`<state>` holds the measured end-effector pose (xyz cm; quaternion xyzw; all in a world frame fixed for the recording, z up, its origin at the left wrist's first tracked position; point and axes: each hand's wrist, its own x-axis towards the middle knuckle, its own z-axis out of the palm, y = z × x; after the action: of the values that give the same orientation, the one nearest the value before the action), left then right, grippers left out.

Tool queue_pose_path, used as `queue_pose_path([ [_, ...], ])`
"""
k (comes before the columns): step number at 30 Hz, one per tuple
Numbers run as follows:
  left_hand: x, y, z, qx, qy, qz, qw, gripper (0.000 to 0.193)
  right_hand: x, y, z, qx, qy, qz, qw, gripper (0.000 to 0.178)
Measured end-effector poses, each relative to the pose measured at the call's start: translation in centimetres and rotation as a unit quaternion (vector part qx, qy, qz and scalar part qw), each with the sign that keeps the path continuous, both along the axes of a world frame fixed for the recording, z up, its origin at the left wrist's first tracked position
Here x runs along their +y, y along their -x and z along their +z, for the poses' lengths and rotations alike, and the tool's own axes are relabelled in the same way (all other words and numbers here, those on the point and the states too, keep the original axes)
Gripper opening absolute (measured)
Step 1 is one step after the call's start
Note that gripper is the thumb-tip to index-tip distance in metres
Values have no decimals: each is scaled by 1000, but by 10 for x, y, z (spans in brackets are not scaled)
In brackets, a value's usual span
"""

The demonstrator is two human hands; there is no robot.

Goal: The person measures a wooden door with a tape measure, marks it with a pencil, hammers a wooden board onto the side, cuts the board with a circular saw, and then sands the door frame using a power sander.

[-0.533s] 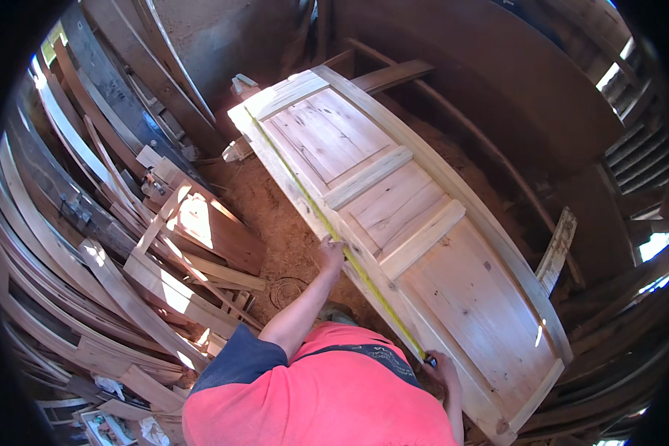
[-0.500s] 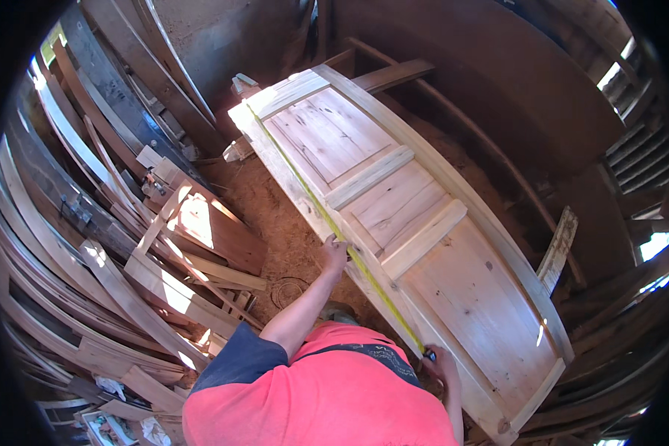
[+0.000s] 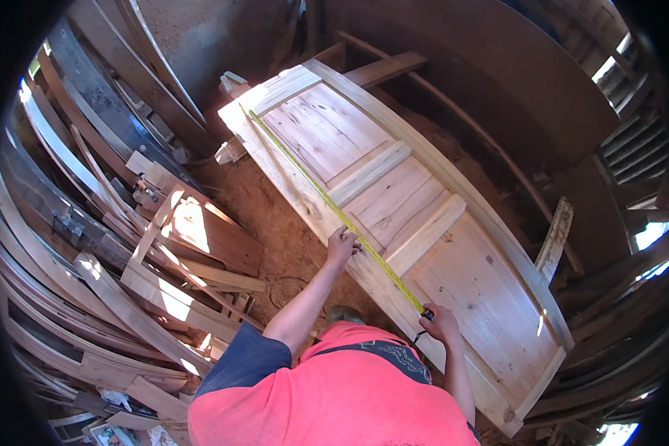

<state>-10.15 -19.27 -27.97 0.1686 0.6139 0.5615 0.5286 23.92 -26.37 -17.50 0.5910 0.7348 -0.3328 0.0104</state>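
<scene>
A pale wooden door [image 3: 490,297] with recessed panels lies flat in front of me, running from upper left to lower right. The yellow blade of a tape measure [image 3: 385,267] stretches along the door's near side, over the stile and the panel edges. My left hand [image 3: 342,247] pinches this blade about midway along the door's near edge. Closed round the tape measure's dark case [image 3: 427,314] is my right hand [image 3: 444,325], over the near side of the door's largest panel. A dark strap hangs from the case.
Supports hold the door up, among them a beam [image 3: 385,70] at its far end and a board [image 3: 555,241] on the right. Stacked planks [image 3: 89,312] crowd the left side, with a brown wooden piece [image 3: 215,234] nearer the door. Sawdust covers the floor [image 3: 264,215].
My right hand has moved up and away from me with the case, and less blade is out. The blade's far end has left the door's end and shifted inward. My left hand has risen slightly.
</scene>
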Motion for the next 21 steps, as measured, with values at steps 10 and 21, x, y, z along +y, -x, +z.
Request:
queue_pose_path([
  [10, -33, 5, 1, 8, -9, 32, 999, 53, -5, 16, -6, 8, -5, 25, 1000, 42],
  [21, -72, -40, -58, 9, 7, 5, 1000, 39, -39, -95, 2, -35, 167, -52, 984, 57],
])
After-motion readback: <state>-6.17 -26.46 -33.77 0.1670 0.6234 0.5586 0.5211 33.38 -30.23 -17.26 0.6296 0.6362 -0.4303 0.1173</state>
